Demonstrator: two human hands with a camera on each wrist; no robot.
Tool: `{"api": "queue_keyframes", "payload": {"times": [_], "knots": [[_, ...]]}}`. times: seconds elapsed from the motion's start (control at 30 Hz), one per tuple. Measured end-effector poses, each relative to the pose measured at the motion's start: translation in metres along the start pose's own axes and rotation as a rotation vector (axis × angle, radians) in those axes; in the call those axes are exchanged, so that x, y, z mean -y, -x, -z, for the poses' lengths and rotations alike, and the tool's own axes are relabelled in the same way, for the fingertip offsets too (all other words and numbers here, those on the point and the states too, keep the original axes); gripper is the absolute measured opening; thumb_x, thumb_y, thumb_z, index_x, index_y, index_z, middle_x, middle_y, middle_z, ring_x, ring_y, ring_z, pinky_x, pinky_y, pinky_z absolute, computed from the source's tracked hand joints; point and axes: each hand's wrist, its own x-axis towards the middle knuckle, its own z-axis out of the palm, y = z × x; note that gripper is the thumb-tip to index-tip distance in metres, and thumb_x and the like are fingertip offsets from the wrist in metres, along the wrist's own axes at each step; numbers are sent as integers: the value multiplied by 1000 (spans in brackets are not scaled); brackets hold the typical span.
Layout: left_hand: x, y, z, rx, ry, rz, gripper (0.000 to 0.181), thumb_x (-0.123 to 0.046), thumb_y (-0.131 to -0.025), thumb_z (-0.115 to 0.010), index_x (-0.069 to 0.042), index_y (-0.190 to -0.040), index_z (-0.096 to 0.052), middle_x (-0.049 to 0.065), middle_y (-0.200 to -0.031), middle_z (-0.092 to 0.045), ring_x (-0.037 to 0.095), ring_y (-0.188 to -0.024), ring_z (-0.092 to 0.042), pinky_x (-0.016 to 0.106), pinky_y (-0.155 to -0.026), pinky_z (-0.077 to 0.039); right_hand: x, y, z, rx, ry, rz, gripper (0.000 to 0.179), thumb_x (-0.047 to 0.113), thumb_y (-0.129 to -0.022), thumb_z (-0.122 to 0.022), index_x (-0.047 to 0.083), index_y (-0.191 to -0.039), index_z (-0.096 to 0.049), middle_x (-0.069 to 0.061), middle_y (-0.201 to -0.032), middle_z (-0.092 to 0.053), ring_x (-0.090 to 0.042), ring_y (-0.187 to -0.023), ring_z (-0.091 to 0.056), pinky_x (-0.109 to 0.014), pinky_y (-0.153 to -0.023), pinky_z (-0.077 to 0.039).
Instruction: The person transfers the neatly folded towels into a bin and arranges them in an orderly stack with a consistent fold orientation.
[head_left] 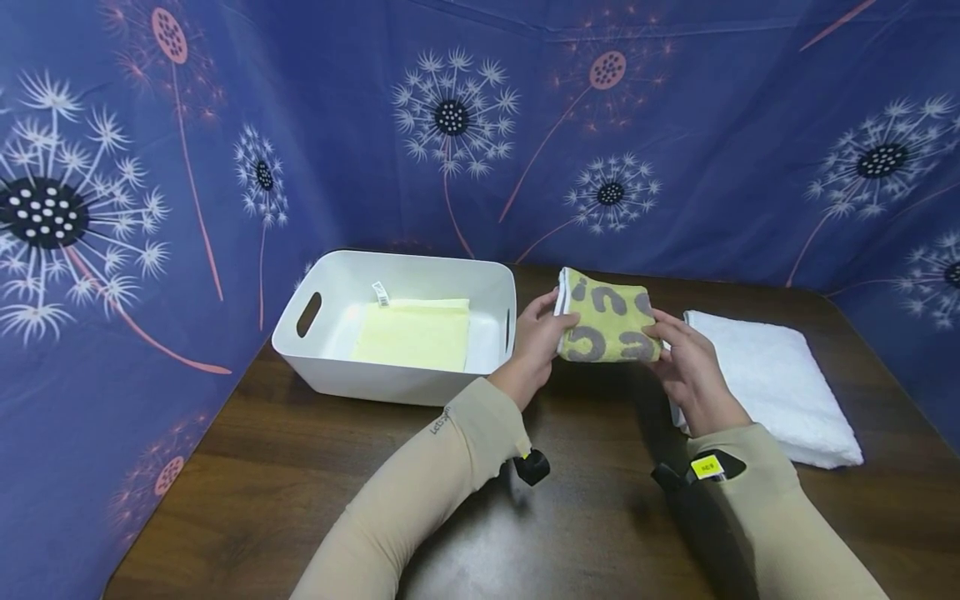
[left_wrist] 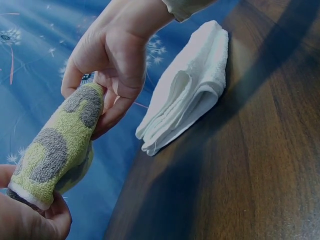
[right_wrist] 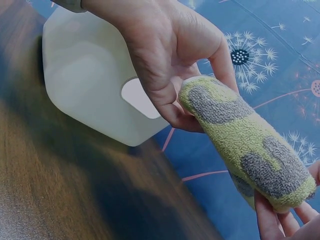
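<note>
Between both hands a folded yellow towel (head_left: 606, 321) with grey letter-like shapes hangs above the table. My left hand (head_left: 534, 342) pinches its left edge, thumb on the near face. My right hand (head_left: 693, 367) pinches the right edge the same way. In the right wrist view the towel (right_wrist: 245, 145) appears as a thick, rounded fold. A white plastic bin (head_left: 390, 385) stands just left of my left hand. Inside it lies a folded pale yellow cloth (head_left: 412, 337) with a white tag at its back edge.
A folded white towel (head_left: 780, 387) lies on the table's right side, just beyond my right hand. The dark wooden table (head_left: 585, 517) meets a blue dandelion-print cloth (head_left: 525, 125) hanging behind and at the sides.
</note>
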Motion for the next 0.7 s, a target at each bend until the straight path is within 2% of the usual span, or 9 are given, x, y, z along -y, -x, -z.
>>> {"api": "queue_keyframes", "payload": {"times": [0.1, 0.17, 0.37, 0.5, 0.6, 0.7], "knots": [[-1, 0, 0, 4, -3, -3, 47, 3, -78, -66, -14, -122, -59, 5, -100, -65, 21, -84, -65, 34, -71, -53, 0, -1, 0, -8, 6, 4, 48, 3, -87, -60, 14, -132, -50, -1, -112, -50, -10, -81, -60, -22, -66, -51], [-1, 0, 0, 2, -3, -2, 48, 3, -78, -66, -14, -122, -59, 5, -100, -65, 21, -84, -65, 34, -71, -53, 0, -1, -1, -10, 10, 3, 47, 3, -87, -60, 14, -132, -49, -1, -111, -50, -10, -81, -60, -22, -66, -51], [-3, 1, -1, 2, -7, 2, 47, 3, -78, -66, -14, -121, -60, 5, -100, -65, 21, -84, -65, 34, -71, -53, 1, 0, 0, 6, -4, 11, 31, 2, -85, -62, 16, -112, -58, -1, -108, -52, -11, -79, -61, -23, -64, -51], [-5, 1, -1, 15, -11, 5, 47, 2, -79, -66, -15, -122, -59, 5, -100, -65, 20, -86, -65, 34, -73, -53, 1, 1, 1, 26, -31, 20, 26, 0, -84, -64, 16, -104, -62, -1, -106, -55, -12, -79, -61, -23, -64, -51], [-7, 1, -1, 13, -16, 2, 47, 2, -79, -66, -14, -122, -59, 5, -100, -65, 20, -85, -64, 34, -73, -53, 1, 2, 0, 22, -30, 17, 27, 1, -84, -64, 16, -106, -62, -1, -106, -54, -12, -79, -61, -23, -65, -51], [-8, 1, -1, 7, -23, -3, 46, 2, -79, -66, -14, -122, -60, 5, -98, -65, 21, -84, -64, 34, -72, -53, 2, 2, -2, 14, -17, 13, 36, 2, -84, -64, 15, -117, -58, -1, -109, -52, -11, -81, -60, -23, -66, -51]]}}
